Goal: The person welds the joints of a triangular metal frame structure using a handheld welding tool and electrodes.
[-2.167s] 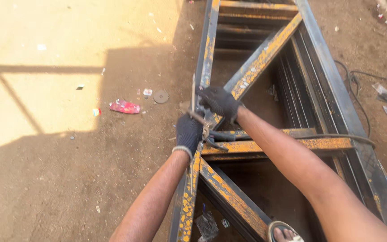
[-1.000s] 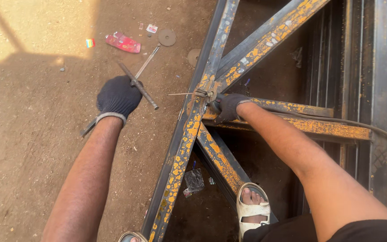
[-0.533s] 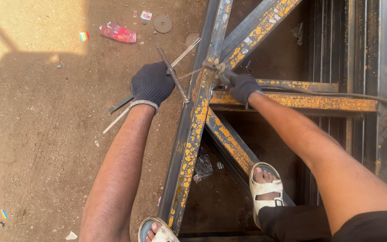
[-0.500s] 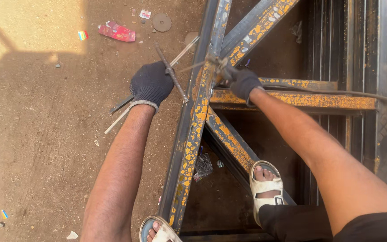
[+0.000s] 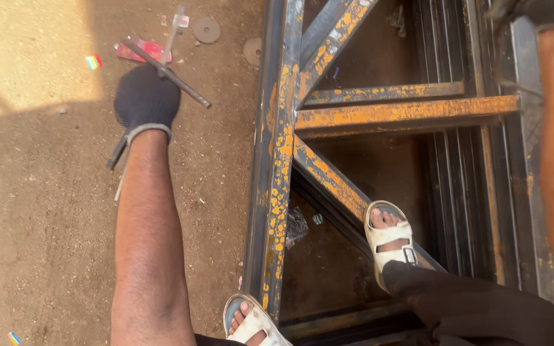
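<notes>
Dusty dirt ground (image 5: 40, 211) beneath rusty steel frame (image 5: 277, 160)

Left hand (image 5: 145, 99) in a dark glove, fist closed, bare forearm stretched straight forward, right hand (image 5: 527, 9) gloved at the top edge, mostly out of frame, bare right forearm along the right edge

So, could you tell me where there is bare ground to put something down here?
Bare dirt lies open left of the left hand and frame. Litter and discs crowd the top; feet fill the frame's gaps.
</notes>
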